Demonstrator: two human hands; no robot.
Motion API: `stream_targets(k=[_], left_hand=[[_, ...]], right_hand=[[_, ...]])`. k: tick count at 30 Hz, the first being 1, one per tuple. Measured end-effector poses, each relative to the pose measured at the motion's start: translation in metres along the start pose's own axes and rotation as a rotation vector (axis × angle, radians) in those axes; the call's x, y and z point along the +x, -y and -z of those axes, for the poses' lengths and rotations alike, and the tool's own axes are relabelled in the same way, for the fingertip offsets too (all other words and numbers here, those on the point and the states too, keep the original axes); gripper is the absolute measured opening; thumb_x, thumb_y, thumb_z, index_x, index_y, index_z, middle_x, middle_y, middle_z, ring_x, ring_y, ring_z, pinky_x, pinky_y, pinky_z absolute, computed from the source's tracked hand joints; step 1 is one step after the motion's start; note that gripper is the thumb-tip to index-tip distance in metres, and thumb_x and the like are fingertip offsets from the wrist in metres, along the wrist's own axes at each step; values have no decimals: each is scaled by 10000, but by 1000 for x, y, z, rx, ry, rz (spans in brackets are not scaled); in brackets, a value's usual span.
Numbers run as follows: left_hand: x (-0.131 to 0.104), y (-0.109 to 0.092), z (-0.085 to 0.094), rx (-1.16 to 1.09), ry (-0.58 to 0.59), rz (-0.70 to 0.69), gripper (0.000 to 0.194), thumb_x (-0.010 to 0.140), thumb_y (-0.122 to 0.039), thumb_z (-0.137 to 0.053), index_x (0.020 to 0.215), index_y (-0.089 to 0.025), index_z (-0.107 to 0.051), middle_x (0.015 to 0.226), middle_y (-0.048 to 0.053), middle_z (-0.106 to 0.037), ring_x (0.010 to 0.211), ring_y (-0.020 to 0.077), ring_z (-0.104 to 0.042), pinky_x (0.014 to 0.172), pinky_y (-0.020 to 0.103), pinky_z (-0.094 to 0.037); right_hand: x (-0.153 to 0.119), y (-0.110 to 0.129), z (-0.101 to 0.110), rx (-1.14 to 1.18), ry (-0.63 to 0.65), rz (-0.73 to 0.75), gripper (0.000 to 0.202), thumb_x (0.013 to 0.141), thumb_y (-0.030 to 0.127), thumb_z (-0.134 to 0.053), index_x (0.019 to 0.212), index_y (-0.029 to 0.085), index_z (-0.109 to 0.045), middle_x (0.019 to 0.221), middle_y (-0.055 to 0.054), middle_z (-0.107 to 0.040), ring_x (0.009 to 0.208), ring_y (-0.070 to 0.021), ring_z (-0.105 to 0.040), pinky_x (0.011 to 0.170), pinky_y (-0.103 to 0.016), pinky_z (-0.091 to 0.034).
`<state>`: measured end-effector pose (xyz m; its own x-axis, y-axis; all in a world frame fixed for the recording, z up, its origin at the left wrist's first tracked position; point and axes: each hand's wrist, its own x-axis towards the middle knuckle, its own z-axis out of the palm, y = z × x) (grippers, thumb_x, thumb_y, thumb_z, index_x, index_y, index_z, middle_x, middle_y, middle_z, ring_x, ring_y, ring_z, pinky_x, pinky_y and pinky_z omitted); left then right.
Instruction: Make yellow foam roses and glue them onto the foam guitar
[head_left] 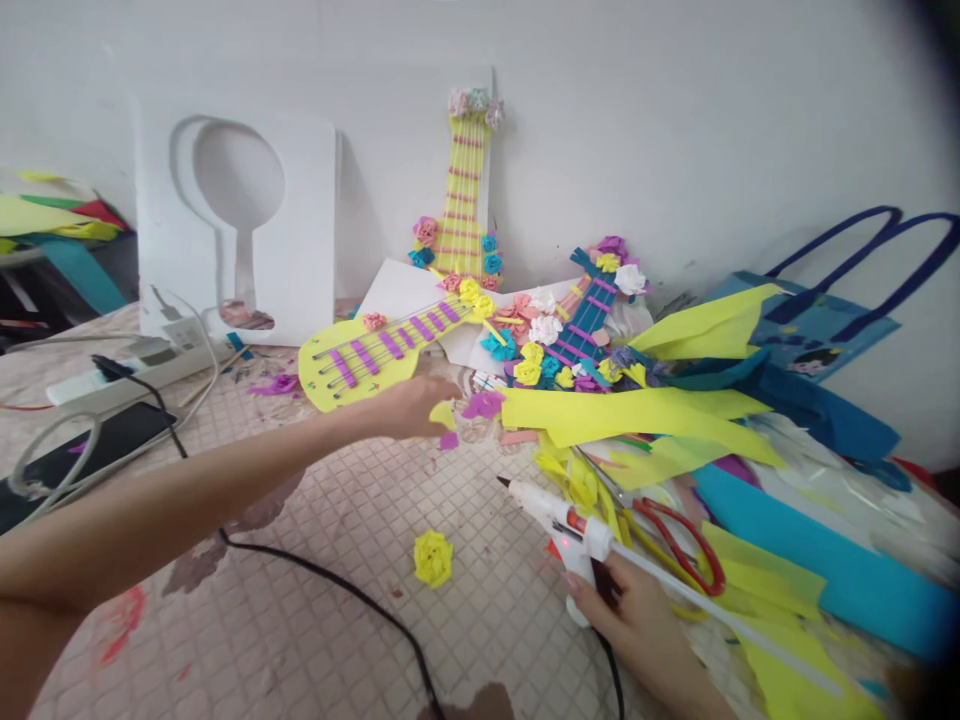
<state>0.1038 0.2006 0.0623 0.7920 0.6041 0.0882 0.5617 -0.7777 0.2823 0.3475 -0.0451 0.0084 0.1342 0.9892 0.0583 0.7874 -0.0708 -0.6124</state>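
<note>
My right hand (637,625) is wrapped round the handle of a white hot glue gun (574,530) with a long glue stick out of its back and a small red light lit. Its dark nozzle points left, above the tiled-pattern table. My left hand (424,405) reaches across to paper scraps beside a yellow paper guitar (352,365) with purple strips and dark strings. A small yellow scrap (442,415) is at its blurred fingertips; whether they grip it I cannot tell. Near a purple scrap (484,404) is a white strip. A yellow crepe-paper flower (433,558) lies between my hands.
Red-handled scissors (682,540) lie among yellow and blue crepe paper (825,550) on the right. Behind stand another yellow guitar (465,200), a blue flowered one (589,320) and a white cut-out board (311,220). A power strip (142,365) and black cable (337,575) are left.
</note>
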Motion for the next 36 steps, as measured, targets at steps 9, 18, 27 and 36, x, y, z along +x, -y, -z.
stream_targets(k=[9,18,27,36], left_hand=[[4,-7,-27,-54,-121,12,213,769,-173,-534,966,-171,-617,971,79,-610,900,214,-589,791,318,-476],[40,-2,-55,-162,-185,196,45,682,-187,-595,715,-158,-606,780,56,-620,756,203,-603,665,284,-464],[35,18,-37,-410,-122,196,148,693,-276,-618,759,-147,-646,696,21,-680,640,136,-619,574,211,-472],[46,-2,-42,-441,-57,146,175,689,-222,-596,812,-149,-696,701,6,-690,650,131,-611,567,186,-429]], right_hand=[[-2,-3,-2,39,22,-13,434,792,548,-477,911,167,-647,779,-80,-671,700,-237,-605,689,-368,-512],[-4,-4,-2,61,66,-23,470,817,539,-462,1034,160,-637,915,-107,-680,795,-260,-618,756,-393,-507],[-3,-5,-3,64,72,-43,486,817,545,-459,1035,149,-637,913,-117,-684,817,-268,-625,774,-404,-508],[-4,2,0,59,75,-34,459,819,520,-468,1027,150,-643,930,-104,-685,852,-259,-629,797,-383,-505]])
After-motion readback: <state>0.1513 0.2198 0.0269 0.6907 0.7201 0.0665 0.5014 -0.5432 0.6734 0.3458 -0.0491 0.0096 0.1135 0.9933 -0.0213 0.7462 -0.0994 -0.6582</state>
